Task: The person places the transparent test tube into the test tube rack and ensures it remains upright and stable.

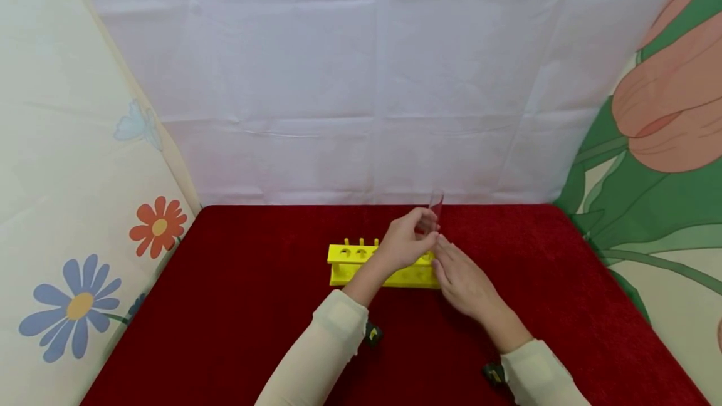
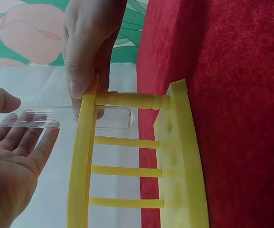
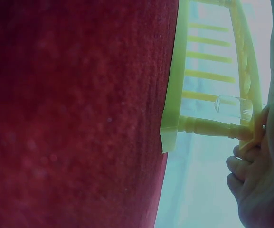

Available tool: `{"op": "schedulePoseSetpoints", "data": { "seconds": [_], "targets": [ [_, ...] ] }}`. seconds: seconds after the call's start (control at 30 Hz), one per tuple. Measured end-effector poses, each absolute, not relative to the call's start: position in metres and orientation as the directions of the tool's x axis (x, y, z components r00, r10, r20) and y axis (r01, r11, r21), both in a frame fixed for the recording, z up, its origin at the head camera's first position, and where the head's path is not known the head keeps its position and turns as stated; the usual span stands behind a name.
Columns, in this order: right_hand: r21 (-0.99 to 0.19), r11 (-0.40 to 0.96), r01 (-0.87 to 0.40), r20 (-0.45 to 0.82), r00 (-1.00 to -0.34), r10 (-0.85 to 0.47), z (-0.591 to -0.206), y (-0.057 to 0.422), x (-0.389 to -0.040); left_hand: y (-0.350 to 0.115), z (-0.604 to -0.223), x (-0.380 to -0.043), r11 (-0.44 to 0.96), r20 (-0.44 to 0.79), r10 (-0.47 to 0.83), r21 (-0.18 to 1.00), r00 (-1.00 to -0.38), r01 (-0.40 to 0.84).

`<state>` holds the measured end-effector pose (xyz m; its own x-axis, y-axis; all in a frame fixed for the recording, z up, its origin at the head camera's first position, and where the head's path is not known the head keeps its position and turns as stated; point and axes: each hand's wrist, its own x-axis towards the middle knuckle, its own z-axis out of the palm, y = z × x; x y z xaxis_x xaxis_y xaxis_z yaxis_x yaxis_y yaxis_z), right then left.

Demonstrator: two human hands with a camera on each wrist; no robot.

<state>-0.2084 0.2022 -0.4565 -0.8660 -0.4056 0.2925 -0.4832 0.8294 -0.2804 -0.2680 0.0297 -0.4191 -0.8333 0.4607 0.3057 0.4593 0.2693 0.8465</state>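
A yellow test tube rack [image 1: 414, 278] stands on a red-covered table, with pegs along its far side. Through an end hole of its top plank passes a clear test tube [image 1: 437, 203]. The tube's rounded bottom [image 2: 122, 118] hangs between the two planks, above the lower one. My left hand [image 1: 403, 243] holds the tube's upper part between thumb and fingers. At the rack's right end, my right hand [image 1: 467, 281] grips the top plank, thumb on one side and fingers on the other. The right wrist view shows those fingers [image 3: 241, 168] around the plank's end.
Red cloth [image 1: 237, 306] covers the table. Behind it hangs a white sheet [image 1: 316, 80], with flower-printed panels at left and right. Small dark devices [image 1: 373, 334] sit by both wrists.
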Motion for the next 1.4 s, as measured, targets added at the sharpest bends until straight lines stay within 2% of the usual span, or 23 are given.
{"op": "schedulePoseSetpoints", "data": {
  "seconds": [0.5, 1.4],
  "targets": [
    [-0.274, 0.836, -0.475, 0.278, -0.871, -0.404, -0.455, 0.202, -0.207, 0.031, -0.421, -0.268, 0.269, 0.319, 0.476, 0.834, -0.819, 0.481],
    [-0.286, 0.835, -0.471, 0.279, -0.874, -0.397, -0.456, 0.202, -0.208, 0.031, -0.43, -0.267, 0.303, 0.304, 0.467, 0.827, -0.831, 0.473]
  ]
}}
